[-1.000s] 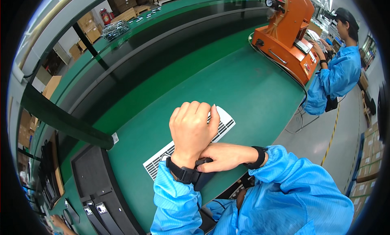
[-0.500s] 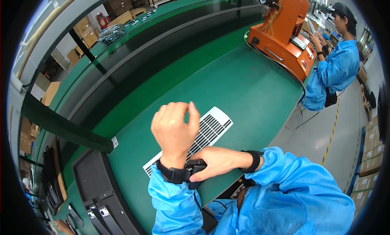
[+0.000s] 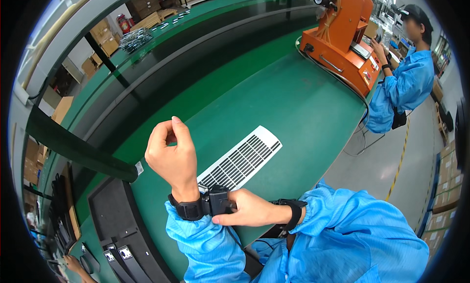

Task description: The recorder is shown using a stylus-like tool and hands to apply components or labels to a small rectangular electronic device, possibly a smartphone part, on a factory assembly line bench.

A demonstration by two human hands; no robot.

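The right hand [image 3: 252, 209] gripped the black wrist device [image 3: 219, 200] worn below the curled, seemingly empty left hand [image 3: 171, 153], near a slotted white panel [image 3: 241, 159] on the worktop [image 3: 293, 109]; this apparent adjustment probably called next for steadiness

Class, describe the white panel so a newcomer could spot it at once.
On the green tabletop, just beyond the right hand, lies a long panel. White with rows of short dark bars, it contrasts with the black tray farther left.
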